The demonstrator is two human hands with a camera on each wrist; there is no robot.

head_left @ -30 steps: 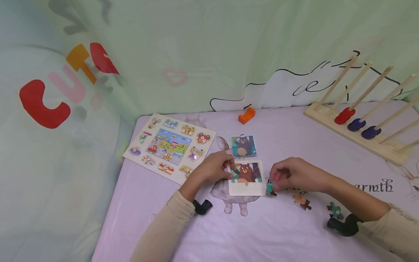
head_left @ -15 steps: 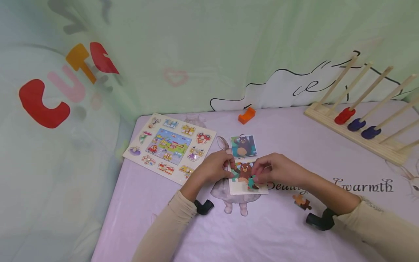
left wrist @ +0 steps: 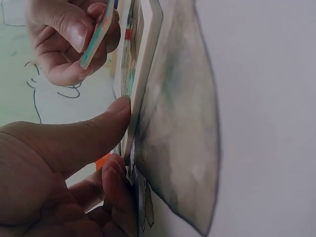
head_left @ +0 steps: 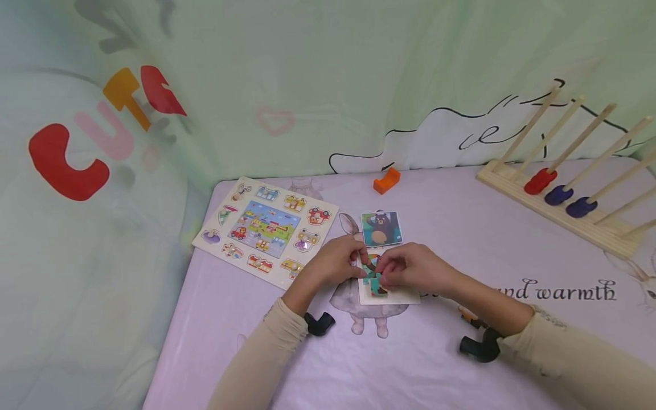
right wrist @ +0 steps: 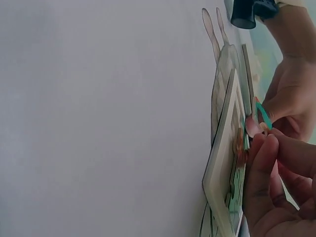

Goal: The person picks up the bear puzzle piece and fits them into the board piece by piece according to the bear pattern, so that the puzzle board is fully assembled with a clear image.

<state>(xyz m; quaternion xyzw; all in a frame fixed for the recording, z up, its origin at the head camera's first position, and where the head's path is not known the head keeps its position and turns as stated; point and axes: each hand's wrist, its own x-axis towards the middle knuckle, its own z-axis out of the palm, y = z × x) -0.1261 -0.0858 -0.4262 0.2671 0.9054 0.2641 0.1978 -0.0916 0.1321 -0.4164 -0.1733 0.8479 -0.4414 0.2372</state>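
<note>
Red letter C [head_left: 69, 165] is the first thing on the far left, printed on the cloth backdrop with more colourful letters beside it. Next along the surface is a pale puzzle board [head_left: 263, 230] full of little vehicle pieces around a town scene, lying at an angle. Then comes the left hand [head_left: 335, 262], with a beige sleeve behind it: fingers curled, gripping the left edge of a cream bear tray [head_left: 397, 298], which lies flat on the surface. Some bear pieces are already sitting in that tray. Teal puzzle piece [head_left: 378, 286] is held just above the tray's lower part, and the left wrist view shows a gap between the two. Bear card [head_left: 381, 229] lies just beyond the tray, with an orange block [head_left: 386, 181] farther back. Right hand [head_left: 417, 270] is the one pinching the teal piece, thumb against fingers. Going on right, a loose brown-and-orange piece [head_left: 467, 314] is half hidden by the right forearm. Way over on the far right stands a wooden peg rack [head_left: 558, 212] with one red and two blue beads at its base.
</note>
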